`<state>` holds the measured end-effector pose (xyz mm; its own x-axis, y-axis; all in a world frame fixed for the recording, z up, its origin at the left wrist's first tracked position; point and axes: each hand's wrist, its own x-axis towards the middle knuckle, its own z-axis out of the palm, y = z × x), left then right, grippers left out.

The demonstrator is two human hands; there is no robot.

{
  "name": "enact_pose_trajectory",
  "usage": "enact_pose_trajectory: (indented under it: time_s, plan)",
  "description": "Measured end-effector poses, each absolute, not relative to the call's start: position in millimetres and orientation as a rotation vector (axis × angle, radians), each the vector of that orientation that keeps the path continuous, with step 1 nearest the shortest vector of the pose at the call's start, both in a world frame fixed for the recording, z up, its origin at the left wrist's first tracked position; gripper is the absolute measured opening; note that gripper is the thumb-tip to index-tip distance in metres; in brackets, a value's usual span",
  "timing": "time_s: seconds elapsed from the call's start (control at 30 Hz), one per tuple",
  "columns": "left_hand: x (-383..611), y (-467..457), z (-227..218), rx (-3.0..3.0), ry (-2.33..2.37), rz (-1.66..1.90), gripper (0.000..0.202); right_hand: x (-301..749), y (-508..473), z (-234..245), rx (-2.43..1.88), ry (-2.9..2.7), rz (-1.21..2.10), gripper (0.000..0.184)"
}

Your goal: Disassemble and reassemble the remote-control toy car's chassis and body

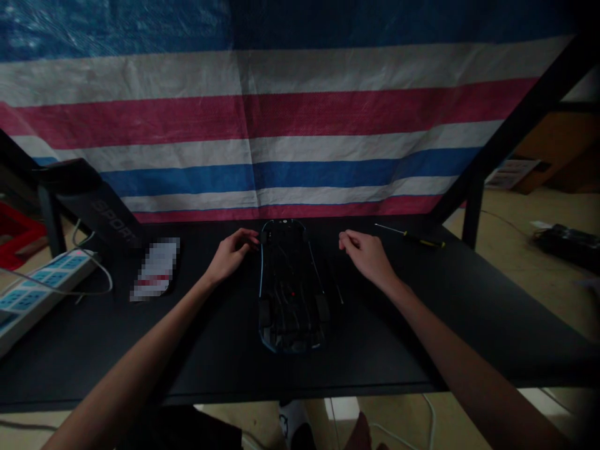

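Note:
A dark toy car point(290, 284) with light-blue edges lies upside down on the black table, its underside and wheels facing up. My left hand point(230, 253) is just left of the car's far end, fingers bent but apart, the fingertips close to a wheel; whether they touch it I cannot tell. On the other side, apart from the car, my right hand point(368, 255) rests with its fingers curled in; anything inside them is hidden. Beyond that hand lies a screwdriver point(424, 240) with a yellow-and-black handle. A thin metal rod point(340, 294) is beside the car's right side, its dark end hard to make out.
At left stand a white power strip point(44, 290) with cables and a dark box point(96, 206) marked SPORT. Near them is a blurred-out flat object point(156, 269). A striped tarp point(300, 125) hangs behind the black table point(469, 312), between dark metal legs.

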<state>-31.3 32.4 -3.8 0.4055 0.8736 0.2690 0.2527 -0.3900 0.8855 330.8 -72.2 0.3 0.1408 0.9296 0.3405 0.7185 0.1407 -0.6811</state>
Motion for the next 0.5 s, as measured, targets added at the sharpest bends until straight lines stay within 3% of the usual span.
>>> enact_pose_trajectory:
  time_s: [0.5]
  plan:
    - [-35.3, 40.8, -6.7, 1.836, 0.96, 0.966, 0.03, 330.2, -66.5, -12.4, -1.608, -1.655, 0.286, 0.042]
